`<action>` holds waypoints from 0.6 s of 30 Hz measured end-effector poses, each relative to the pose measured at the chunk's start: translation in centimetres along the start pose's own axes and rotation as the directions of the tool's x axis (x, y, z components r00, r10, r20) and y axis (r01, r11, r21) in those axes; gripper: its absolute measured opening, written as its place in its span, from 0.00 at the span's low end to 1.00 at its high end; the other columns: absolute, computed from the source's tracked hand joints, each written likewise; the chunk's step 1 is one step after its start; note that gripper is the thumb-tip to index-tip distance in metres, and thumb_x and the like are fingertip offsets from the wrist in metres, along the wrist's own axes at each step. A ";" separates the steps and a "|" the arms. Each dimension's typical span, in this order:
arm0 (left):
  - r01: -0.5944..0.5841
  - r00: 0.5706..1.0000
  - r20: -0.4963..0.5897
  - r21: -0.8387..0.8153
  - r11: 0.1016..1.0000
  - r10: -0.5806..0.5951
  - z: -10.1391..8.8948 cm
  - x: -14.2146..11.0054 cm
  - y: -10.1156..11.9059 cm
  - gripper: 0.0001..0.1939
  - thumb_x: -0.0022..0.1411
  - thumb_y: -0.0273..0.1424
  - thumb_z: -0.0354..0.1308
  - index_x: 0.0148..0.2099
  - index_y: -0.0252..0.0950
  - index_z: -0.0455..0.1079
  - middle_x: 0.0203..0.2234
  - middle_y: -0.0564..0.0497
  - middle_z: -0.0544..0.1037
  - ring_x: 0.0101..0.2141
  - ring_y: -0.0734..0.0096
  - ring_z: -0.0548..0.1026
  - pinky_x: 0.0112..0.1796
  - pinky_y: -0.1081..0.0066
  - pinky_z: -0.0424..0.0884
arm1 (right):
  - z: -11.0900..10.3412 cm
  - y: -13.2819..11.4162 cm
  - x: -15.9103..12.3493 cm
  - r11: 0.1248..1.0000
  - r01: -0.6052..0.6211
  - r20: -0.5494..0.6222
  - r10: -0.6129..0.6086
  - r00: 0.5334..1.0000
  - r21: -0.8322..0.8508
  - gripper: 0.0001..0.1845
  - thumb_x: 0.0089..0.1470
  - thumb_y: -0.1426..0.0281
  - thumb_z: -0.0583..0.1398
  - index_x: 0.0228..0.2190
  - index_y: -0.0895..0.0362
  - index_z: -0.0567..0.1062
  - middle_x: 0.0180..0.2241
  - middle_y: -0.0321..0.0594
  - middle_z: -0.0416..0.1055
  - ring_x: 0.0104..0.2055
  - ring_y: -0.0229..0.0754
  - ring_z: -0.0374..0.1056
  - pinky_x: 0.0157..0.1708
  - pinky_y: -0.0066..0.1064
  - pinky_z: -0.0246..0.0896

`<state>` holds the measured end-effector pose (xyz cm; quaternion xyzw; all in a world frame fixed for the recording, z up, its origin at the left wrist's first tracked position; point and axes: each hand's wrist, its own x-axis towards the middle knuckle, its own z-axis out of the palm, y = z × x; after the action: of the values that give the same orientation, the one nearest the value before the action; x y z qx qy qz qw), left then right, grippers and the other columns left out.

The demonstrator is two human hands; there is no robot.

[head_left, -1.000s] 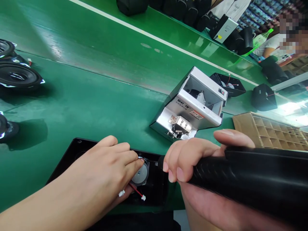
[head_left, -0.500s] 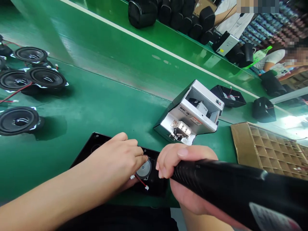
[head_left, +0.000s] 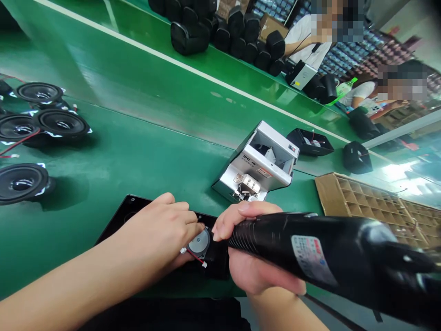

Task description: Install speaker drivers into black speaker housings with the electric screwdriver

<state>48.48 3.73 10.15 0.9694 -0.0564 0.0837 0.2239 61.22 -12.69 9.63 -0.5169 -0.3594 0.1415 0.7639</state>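
Note:
My right hand (head_left: 255, 271) is wrapped round a thick black electric screwdriver (head_left: 272, 232), whose body extends to the lower right. Its tip is hidden behind my fingers. Below it lies a black speaker panel (head_left: 115, 218) on the green bench. Set in this panel is a small round silver-backed speaker (head_left: 200, 242), with a red-and-black lead ending in a white plug. My left hand (head_left: 168, 230) rests over the panel, fingers curled and pressed together, fingertips at the speaker's upper edge. What they pinch, if anything, is hidden.
Beyond my hands stands a silver screw feeder (head_left: 258, 161). Several loose black speakers (head_left: 62, 123) lie at the left. A divided cardboard box (head_left: 327, 193) sits at the right, near black speaker housings (head_left: 310, 141). Two people work across the bench, beside rows of black housings (head_left: 189, 37).
The view has shifted, so the bench things appear further left. The screwdriver's rear end has swung more into view, showing its label. Both hands keep their places at the panel.

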 end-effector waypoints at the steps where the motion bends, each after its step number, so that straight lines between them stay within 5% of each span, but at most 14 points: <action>1: 0.008 1.000 -0.008 -0.007 1.000 -0.008 0.1 -0.1 -0.1 0.18 0.59 0.38 0.86 0.45 0.42 0.82 0.33 0.58 0.84 0.35 0.63 0.78 0.39 0.56 0.57 | 0.1 -0.4 0.3 0.999 0.039 -0.027 -0.038 0.999 0.031 0.39 0.63 0.26 0.67 0.51 0.45 0.82 0.29 0.33 0.79 0.25 0.46 0.72 0.28 0.39 0.74; 6: 0.015 1.000 -0.014 -0.010 1.000 -0.015 0.0 -0.3 0.0 0.18 0.60 0.38 0.84 0.46 0.42 0.82 0.33 0.56 0.83 0.34 0.62 0.78 0.39 0.55 0.58 | -1.1 -6.2 4.2 0.997 0.022 -0.003 -0.022 1.000 0.077 0.34 0.71 0.33 0.65 0.59 0.45 0.82 0.29 0.34 0.79 0.25 0.48 0.73 0.29 0.41 0.75; 9: 0.023 0.999 -0.038 -0.032 0.999 -0.024 -0.1 -0.5 0.2 0.17 0.61 0.36 0.83 0.47 0.42 0.82 0.35 0.57 0.84 0.35 0.61 0.79 0.40 0.55 0.60 | -1.7 -8.8 7.6 0.985 0.147 -0.109 -0.157 0.982 -0.091 0.25 0.79 0.40 0.61 0.45 0.45 0.85 0.26 0.32 0.77 0.24 0.46 0.70 0.31 0.42 0.76; 12: 0.039 0.997 -0.059 -0.050 0.998 -0.042 0.0 -0.8 0.3 0.20 0.59 0.32 0.83 0.51 0.43 0.82 0.37 0.57 0.86 0.36 0.62 0.80 0.41 0.55 0.62 | -1.1 -8.2 10.0 0.939 0.274 -0.222 -0.318 0.922 -0.207 0.31 0.71 0.35 0.66 0.38 0.50 0.81 0.22 0.29 0.73 0.20 0.46 0.68 0.20 0.39 0.68; 18: 0.047 0.996 -0.069 -0.056 0.997 -0.051 0.2 -1.0 0.3 0.26 0.60 0.31 0.82 0.58 0.44 0.82 0.43 0.58 0.88 0.39 0.61 0.81 0.44 0.55 0.64 | -0.1 -5.6 10.9 0.972 0.135 -0.201 -0.173 0.964 -0.193 0.37 0.63 0.29 0.68 0.45 0.50 0.79 0.19 0.28 0.74 0.15 0.44 0.63 0.14 0.35 0.58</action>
<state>47.51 3.47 9.89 0.9604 -0.0268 0.1108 0.2542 68.13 -8.72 18.96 -0.5658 -0.3245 -0.0084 0.7580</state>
